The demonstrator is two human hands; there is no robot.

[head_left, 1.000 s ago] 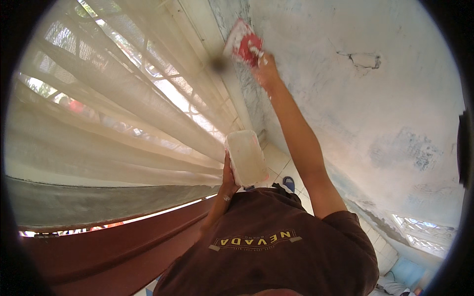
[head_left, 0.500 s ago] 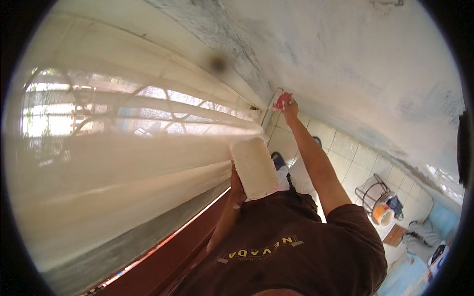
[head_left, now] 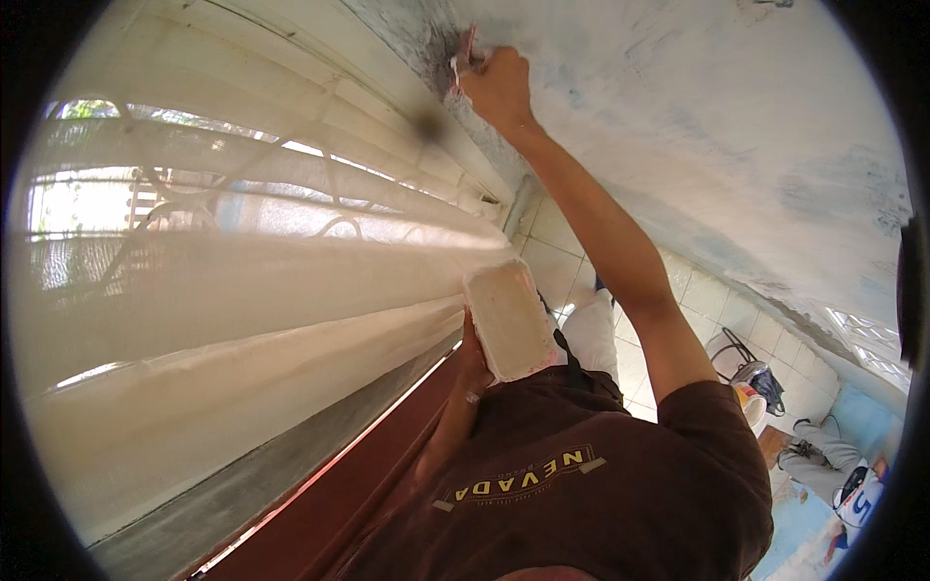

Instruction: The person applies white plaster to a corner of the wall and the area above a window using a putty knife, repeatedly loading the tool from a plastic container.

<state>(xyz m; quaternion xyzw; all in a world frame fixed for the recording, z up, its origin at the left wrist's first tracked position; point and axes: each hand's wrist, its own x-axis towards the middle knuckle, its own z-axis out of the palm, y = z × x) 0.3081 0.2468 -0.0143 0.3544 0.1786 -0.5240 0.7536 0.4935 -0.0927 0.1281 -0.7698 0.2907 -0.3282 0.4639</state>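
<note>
My right hand (head_left: pixel 499 87) is raised on an outstretched arm and grips a small scraper with a reddish handle (head_left: pixel 463 53). Its blade is pressed against the pale, patchy wall (head_left: pixel 697 126) just beside the curtain's edge. My left hand (head_left: pixel 472 366) holds a white rectangular tray (head_left: pixel 509 320) from underneath at chest height. The tray's face is coated with pale filler. My brown shirt fills the lower part of the view.
A cream curtain (head_left: pixel 242 320) over a barred window hangs at the left, with a dark red surface (head_left: pixel 339 494) below it. Pale floor tiles (head_left: pixel 552 252) lie beneath. A bucket (head_left: pixel 751 405) and a black wire stand (head_left: pixel 741 353) are at the lower right.
The view has swung. My right hand has slid the scraper along the wall and now sits high beside the curtain. My left hand keeps the tray at chest height.
</note>
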